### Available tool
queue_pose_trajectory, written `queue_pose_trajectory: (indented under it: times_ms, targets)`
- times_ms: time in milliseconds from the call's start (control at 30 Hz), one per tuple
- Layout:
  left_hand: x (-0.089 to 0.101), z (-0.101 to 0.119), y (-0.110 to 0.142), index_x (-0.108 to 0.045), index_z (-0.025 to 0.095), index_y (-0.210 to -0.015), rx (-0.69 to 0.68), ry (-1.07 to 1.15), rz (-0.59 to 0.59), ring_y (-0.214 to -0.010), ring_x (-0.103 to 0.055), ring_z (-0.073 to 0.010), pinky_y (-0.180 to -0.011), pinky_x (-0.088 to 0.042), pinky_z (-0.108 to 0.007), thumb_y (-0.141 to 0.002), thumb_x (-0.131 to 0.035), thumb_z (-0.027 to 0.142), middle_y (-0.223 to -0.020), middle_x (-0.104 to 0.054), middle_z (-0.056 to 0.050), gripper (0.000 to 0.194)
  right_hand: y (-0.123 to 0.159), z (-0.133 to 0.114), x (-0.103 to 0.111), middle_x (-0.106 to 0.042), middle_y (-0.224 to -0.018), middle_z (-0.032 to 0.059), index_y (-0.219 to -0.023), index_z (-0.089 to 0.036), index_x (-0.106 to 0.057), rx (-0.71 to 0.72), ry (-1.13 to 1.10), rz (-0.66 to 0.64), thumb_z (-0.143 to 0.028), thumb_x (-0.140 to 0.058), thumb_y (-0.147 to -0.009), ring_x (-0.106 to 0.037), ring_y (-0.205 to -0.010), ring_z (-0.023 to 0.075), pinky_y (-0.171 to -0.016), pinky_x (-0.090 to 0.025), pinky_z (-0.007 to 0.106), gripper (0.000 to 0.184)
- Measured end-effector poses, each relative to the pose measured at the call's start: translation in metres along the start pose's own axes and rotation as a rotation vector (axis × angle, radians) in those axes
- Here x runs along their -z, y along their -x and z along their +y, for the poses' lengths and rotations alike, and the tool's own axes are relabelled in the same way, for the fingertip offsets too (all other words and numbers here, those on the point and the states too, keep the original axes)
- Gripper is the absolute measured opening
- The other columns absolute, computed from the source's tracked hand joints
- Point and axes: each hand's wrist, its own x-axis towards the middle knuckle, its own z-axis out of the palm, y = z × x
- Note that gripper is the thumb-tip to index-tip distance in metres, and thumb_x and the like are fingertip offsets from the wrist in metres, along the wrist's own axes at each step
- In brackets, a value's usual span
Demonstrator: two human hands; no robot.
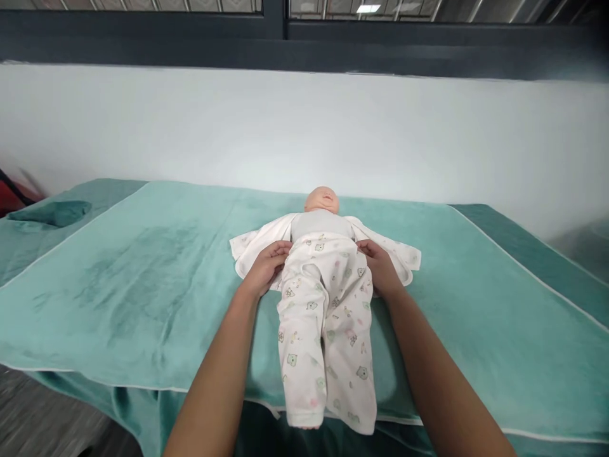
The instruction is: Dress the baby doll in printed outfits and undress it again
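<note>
A baby doll (322,200) lies on its back, head toward the wall and legs toward me. White printed pants (345,304) cover its legs up to the waist. Beneath the doll a white printed jacket (397,251) is spread open, its sleeves out to both sides; a plain pale top or torso (316,222) shows in between. At the left side of the waistband, my left hand (271,268) pinches the pants' edge. My right hand (380,263) is closed on the waistband at the other side, its fingertips partly hidden. A foot tip barely shows below the left cuff.
Teal plush cloth (143,273) covers the table and hangs over the front edge. A folded teal piece (52,213) lies at the far left, near a red item (12,197). Behind stands a white wall (190,127) under a dark window frame (143,38).
</note>
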Motion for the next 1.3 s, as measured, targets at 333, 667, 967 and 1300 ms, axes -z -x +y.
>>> queue_pose_trajectory:
  times_ms: [333,667,967,1300]
  targets:
    - [-0.001,0.025,0.012,-0.072,0.016,-0.098,0.071,-0.337,-0.245,-0.093,-0.063,-0.0234,-0.091,-0.049,-0.038,-0.062,-0.068,0.017,-0.093,-0.071,-0.005,0.037,0.009,-0.009,0.030,-0.074,-0.092,0.0012,-0.094,-0.021,-0.071,-0.063,0.066,-0.292,-0.024,-0.068,-0.065,-0.065,-0.088,0.0234,-0.083,-0.052,0.037,0.030]
    - [-0.008,0.017,0.019,-0.071,0.015,-0.086,-0.091,-0.384,-0.086,-0.087,-0.061,-0.0221,-0.086,-0.048,-0.035,-0.067,-0.068,0.025,-0.084,-0.070,-0.003,0.021,0.004,0.005,0.016,-0.073,-0.089,0.0018,-0.089,-0.024,-0.069,-0.032,-0.156,-0.294,-0.024,-0.074,-0.063,-0.065,-0.088,0.0251,-0.076,-0.050,0.036,0.027]
    - [-0.011,0.010,0.011,-0.052,0.018,-0.065,-0.166,-0.377,0.113,-0.073,-0.052,-0.0154,-0.065,-0.042,-0.024,-0.062,-0.069,0.022,-0.064,-0.053,0.003,0.018,-0.003,0.008,-0.003,-0.061,-0.084,-0.0037,-0.086,-0.027,-0.049,0.006,-0.226,-0.138,-0.017,-0.071,-0.058,-0.055,-0.073,0.0159,-0.060,-0.042,0.026,0.037]
    - [-0.020,0.007,0.009,-0.049,0.020,-0.068,-0.165,-0.115,0.246,-0.065,-0.043,-0.0109,-0.058,-0.036,-0.021,-0.059,-0.066,0.019,-0.065,-0.049,0.005,0.020,-0.003,0.005,-0.007,-0.054,-0.076,-0.0056,-0.087,-0.027,-0.050,0.067,-0.342,-0.168,-0.021,-0.073,-0.064,-0.045,-0.060,0.0122,-0.053,-0.036,0.024,0.033]
